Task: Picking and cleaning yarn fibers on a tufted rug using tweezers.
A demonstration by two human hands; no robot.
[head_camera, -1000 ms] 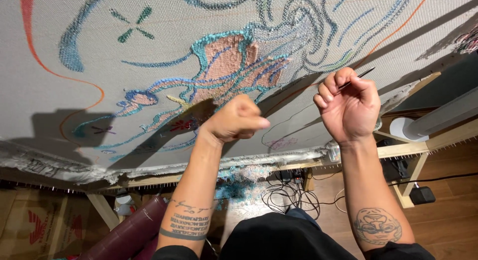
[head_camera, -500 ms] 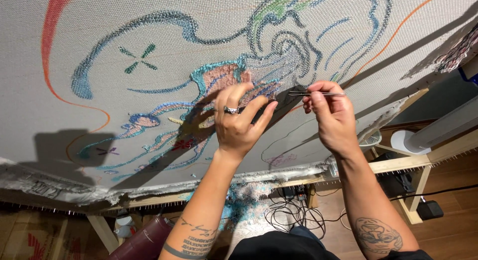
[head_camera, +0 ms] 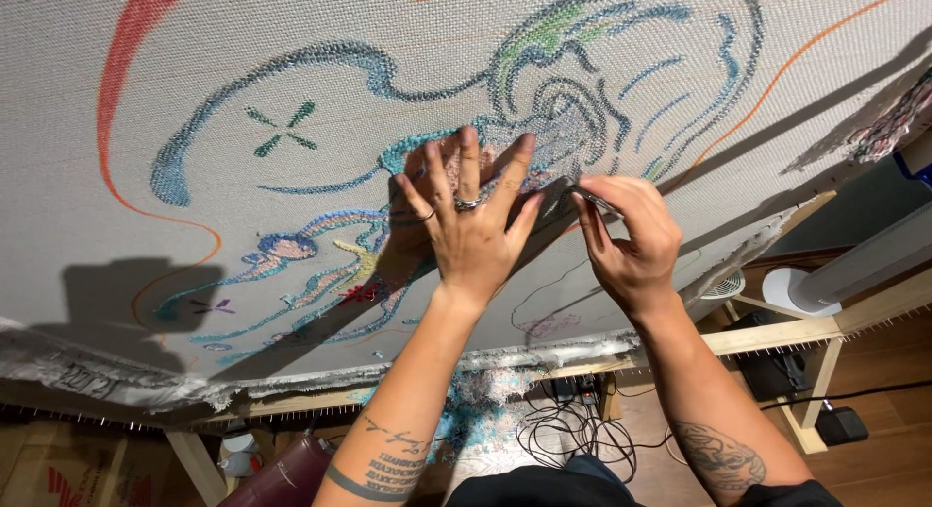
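Note:
A large white cloth (head_camera: 291,50) stretched on a wooden frame (head_camera: 767,337) fills the view; it carries tufted blue swirls, a green cross and orange lines. My left hand (head_camera: 466,230) lies flat against the cloth with its fingers spread, over a pink and teal patch (head_camera: 442,157); it wears two rings. Just to its right, my right hand (head_camera: 626,240) pinches a small thin metal tool (head_camera: 594,198), whose tip touches the cloth beside my left fingers. Dark strips of shadow cross the cloth under both hands.
Below the frame are tangled black cables (head_camera: 573,429), teal yarn scraps (head_camera: 476,395), a maroon cylinder (head_camera: 286,478) and a cardboard box (head_camera: 58,473). A white fan (head_camera: 723,286) and a black box (head_camera: 840,424) stand on the wooden floor at right.
Both hands have risen from closed fists near the cloth's lower edge to the pink and teal patch. My left hand has opened flat; the right now pinches the tool at the cloth.

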